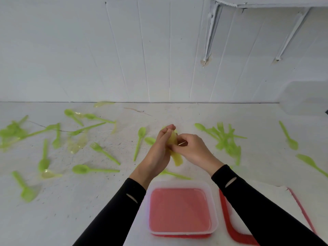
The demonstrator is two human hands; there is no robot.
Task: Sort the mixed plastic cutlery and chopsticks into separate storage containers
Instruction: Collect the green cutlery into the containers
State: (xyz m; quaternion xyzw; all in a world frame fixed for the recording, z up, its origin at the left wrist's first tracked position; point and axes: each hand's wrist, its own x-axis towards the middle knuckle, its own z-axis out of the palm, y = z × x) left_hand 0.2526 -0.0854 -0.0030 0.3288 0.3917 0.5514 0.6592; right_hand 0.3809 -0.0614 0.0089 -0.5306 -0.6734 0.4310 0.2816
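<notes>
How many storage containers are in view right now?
1 for certain: the clear container at bottom centre, a red lid lying to its right. A blurred translucent shape at the far right edge may be a second.

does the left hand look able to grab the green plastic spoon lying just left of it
Probably not yet: the left hand is busy holding a pale yellow-green plastic piece together with the right hand. The green plastic spoon lies close, nothing between.
</notes>
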